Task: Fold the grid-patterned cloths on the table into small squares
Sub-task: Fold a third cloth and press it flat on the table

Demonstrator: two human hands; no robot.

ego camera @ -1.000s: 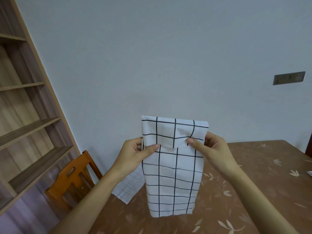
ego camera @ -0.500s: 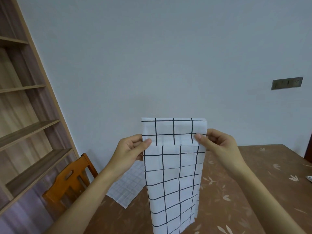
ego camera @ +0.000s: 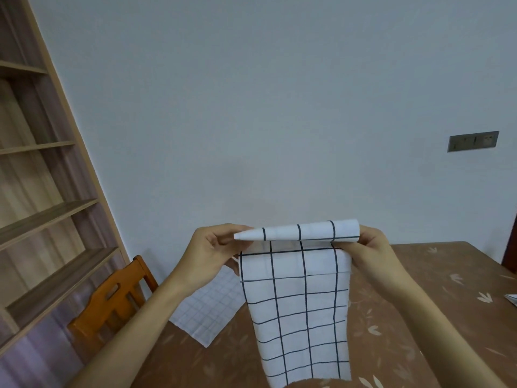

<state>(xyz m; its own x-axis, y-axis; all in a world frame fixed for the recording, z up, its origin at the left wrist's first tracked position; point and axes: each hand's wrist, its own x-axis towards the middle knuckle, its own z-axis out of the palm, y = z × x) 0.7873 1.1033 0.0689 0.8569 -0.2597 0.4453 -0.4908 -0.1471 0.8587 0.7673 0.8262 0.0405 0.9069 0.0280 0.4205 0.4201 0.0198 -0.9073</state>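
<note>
Cloth [ego camera: 299,312]: white, bold black grid, held up in the air over the near part of the desk [ego camera: 419,317], hanging lengthwise toward 6 o'clock. Its top edge is bent over toward the wall, forming a narrow band that tapers to a point at the 9 o'clock end.

Left hand [ego camera: 208,254]: at the 9 o'clock end of that band, fingers [ego camera: 223,229] closed in a pinch on the pointed corner.

Right hand [ego camera: 372,249]: at the 3 o'clock end, fingers closed on the band and the layer under it.

Second cloth [ego camera: 207,306]: finer, paler grid, lying flat on the desk behind the left forearm, toward 8 o'clock of the held cloth, one corner over the desk edge.

Chair [ego camera: 112,303]: orange wood, at the desk's 9 o'clock side.

Shelves [ego camera: 42,219]: wooden, at far 9 o'clock.

Wall plate [ego camera: 472,141]: grey, on the wall at 2 o'clock.
</note>
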